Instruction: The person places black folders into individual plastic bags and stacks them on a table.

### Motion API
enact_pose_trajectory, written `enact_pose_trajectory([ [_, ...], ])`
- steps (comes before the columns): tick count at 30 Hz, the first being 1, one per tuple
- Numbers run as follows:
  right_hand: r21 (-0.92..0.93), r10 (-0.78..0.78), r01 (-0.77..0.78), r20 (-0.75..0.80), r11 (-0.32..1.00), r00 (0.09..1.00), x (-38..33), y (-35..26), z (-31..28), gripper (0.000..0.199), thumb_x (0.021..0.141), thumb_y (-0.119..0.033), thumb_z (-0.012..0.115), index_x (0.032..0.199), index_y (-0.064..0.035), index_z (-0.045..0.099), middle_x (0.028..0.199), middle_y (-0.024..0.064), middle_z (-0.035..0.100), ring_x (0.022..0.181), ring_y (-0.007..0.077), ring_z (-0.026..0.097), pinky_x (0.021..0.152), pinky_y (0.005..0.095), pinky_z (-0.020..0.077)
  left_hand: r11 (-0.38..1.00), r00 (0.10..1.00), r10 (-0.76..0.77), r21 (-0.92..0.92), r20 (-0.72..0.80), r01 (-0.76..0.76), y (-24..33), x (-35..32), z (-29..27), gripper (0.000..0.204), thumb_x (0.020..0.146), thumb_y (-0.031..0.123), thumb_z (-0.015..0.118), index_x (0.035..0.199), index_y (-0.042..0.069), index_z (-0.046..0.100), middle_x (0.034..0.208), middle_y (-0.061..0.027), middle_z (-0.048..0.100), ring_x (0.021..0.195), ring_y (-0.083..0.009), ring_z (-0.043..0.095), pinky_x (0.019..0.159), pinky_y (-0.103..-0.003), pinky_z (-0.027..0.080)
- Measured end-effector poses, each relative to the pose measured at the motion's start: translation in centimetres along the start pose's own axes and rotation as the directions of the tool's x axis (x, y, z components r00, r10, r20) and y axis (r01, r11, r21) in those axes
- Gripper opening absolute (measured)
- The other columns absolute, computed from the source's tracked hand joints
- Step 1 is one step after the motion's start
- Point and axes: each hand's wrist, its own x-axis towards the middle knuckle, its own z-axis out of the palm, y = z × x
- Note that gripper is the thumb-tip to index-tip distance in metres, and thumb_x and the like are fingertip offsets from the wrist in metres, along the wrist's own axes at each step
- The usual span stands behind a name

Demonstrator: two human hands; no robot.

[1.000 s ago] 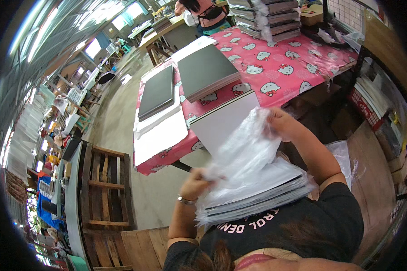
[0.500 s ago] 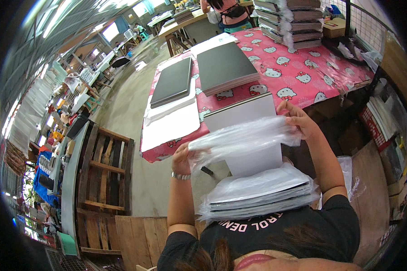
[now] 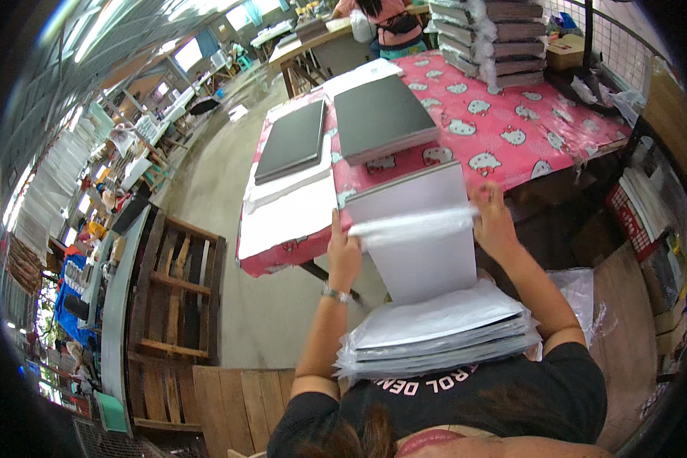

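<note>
A white flat panel with a dark far edge lies between the pink table and my lap. Across its middle runs a bunched band of clear plastic. My left hand is closed on the band's left end, its index finger pointing up along the panel's side. At the band's right end, my right hand pinches the plastic beside the panel's edge; its fingertips are slightly blurred. Closer to me, a stack of plastic-wrapped panels rests against my body.
On the pink patterned table lie a large stack of black panels, a smaller black stack and white sheets. Wrapped bundles rise at the back right. Wooden pallets stand left. A person stands beyond the table.
My hands have come closer together, the left moving right. The plastic, spread loosely above the panel before, is now a narrower band drawn across it.
</note>
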Motion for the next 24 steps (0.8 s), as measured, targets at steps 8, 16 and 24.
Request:
enact_pose_trajectory([
  [8,-0.147,-0.041,0.051,0.07,0.988,0.997,1.1,2.0,1.7,0.074,0.066,0.007,0.053,0.135,-0.0161,0.041,0.117,0.0192,0.039,0.097,0.038,0.053,0.075,0.0441,0.049,0.981,0.999,0.033,-0.191,0.014,-0.029,-0.4,-0.3,0.7,0.059,0.082,-0.002,0.042,0.139,0.014,0.037,0.064,-0.0055,0.053,0.051,-0.0102,0.05,0.052,-0.028,0.045],
  [16,0.099,-0.012,0.017,-0.055,0.995,0.998,4.0,2.4,1.4,0.065,0.067,0.01,0.05,0.127,-0.0141,0.049,0.107,0.0179,0.043,0.083,0.0324,0.055,0.077,0.0391,0.0468,0.944,0.993,0.108,-0.307,-0.049,-0.118,2.3,-2.4,-0.8,0.008,0.087,0.005,0.057,0.08,0.001,0.06,0.064,0.0047,0.053,0.054,-0.0025,0.045,0.048,-0.018,0.034],
  [24,0.555,0.121,-0.689,0.732,0.466,0.671,2.1,0.3,-5.4,0.013,0.079,-0.004,0.062,0.088,-0.0046,0.054,0.069,-0.0003,0.056,0.064,0.0088,0.05,0.06,0.0258,0.0429,0.762,0.775,-0.155,-0.426,0.612,0.488,0.0,-1.4,-6.0,0.02,0.083,0.015,0.065,0.066,0.012,0.054,0.061,0.0092,0.046,0.053,-0.0013,0.036,0.048,-0.02,0.023],
])
